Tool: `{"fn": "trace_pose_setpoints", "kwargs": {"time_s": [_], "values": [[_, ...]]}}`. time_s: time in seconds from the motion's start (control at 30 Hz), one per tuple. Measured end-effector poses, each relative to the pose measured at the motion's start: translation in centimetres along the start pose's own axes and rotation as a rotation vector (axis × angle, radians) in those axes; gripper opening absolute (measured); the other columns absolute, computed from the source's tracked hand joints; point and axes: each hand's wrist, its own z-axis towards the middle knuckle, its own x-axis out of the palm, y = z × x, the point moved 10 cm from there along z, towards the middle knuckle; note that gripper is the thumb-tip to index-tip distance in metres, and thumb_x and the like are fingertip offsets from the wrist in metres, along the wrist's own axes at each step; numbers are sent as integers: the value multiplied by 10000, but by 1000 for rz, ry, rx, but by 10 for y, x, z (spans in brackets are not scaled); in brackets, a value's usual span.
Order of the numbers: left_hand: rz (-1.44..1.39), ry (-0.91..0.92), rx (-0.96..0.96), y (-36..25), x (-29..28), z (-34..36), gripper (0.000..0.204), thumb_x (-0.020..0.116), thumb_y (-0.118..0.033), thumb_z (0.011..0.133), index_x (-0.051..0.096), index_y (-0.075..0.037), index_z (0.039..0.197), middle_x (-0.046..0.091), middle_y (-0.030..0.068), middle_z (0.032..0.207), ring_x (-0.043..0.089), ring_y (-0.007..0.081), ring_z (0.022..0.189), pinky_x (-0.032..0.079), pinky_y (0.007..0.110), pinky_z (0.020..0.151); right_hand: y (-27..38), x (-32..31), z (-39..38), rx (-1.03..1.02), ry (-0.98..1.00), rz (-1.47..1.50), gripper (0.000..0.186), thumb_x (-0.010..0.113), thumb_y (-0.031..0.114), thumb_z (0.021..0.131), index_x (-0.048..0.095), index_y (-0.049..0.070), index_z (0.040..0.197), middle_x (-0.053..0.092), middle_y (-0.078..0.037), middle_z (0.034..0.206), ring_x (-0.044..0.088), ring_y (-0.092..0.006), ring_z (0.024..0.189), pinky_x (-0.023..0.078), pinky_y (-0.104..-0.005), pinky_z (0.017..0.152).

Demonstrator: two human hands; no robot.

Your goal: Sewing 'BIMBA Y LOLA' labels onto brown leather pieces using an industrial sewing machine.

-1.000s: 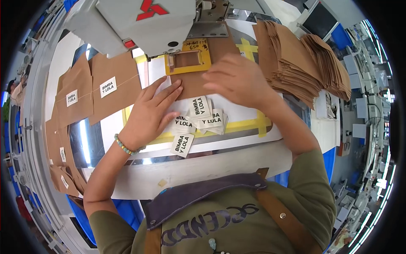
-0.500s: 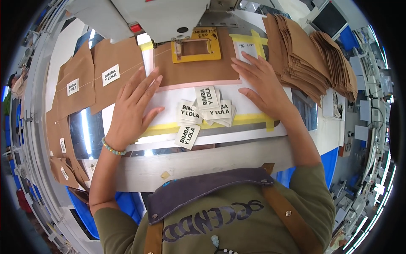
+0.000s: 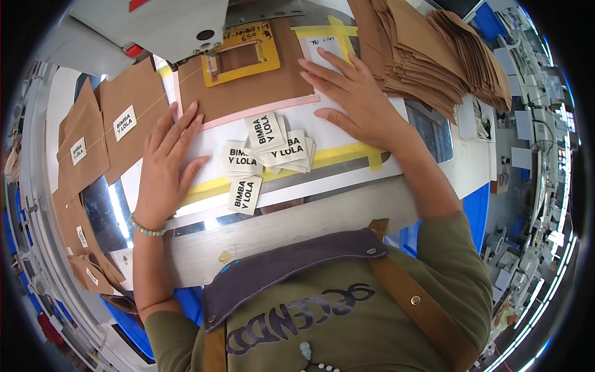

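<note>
A brown fabric-like panel lies flat beneath a yellow clamp frame at the sewing machine. Pink strips run along its edges. My left hand rests with outstretched fingers at the panel's lower left corner, holding nothing. On the other side, my right hand is spread, its fingertips by the panel's right edge and a white strip with yellow tape. Between my hands sits a loose pile of white printed labels, with one separate label nearer me.
The white machine head hangs over the far left. Brown panels bearing labels lie at left, joined by thread. Stacks of brown pieces stand at far right, near a small white box. A grey table edge runs before me.
My view has shifted and tilted, so the whole scene sits farther left and slightly turned. Both hands keep nearly the same places beside the panel, fingers still outstretched.
</note>
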Motion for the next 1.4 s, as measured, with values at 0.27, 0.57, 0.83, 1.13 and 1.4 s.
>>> {"fn": "trace_pose_setpoints", "kwargs": {"time_s": [0.27,0.57,0.83,1.13,1.4], "values": [[-32,-31,-8,0,-4,2,657,739,-225,974,589,-72,1595,525,95,1704,362,410,1631,303,525,1340,5,-4,-3,-61,-11,41,596,597,476,1105,573,163,1611,457,-32,1742,290,-294,1663,206,-586,1358],[4,-8,-5,1,-1,0,642,742,-204,978,594,-65,1588,539,86,1696,386,387,1622,306,516,1332,4,-3,-4,-57,6,50,570,608,481,1098,621,156,1567,480,-44,1724,307,-294,1653,220,-572,1363],[-1,-23,-4,2,-1,-1,624,734,-198,983,601,-64,1578,539,78,1697,385,376,1623,305,512,1331,13,-16,4,-100,-77,27,441,656,386,1086,720,115,1428,620,-62,1591,444,-285,1570,332,-539,1311],[-13,-24,-1,2,-1,-1,634,741,-228,977,602,-75,1576,526,68,1706,395,365,1617,316,513,1326,67,-25,43,-441,-205,97,220,764,170,962,814,125,1172,771,-41,1346,669,-248,1336,475,-479,1208],[-5,-22,-3,2,-4,-1,646,749,-211,963,598,-88,1579,514,68,1715,393,369,1618,331,511,1321,70,-23,43,-487,-222,118,154,775,150,909,807,115,1055,784,-41,1308,690,-252,1284,494,-457,1193]]}}
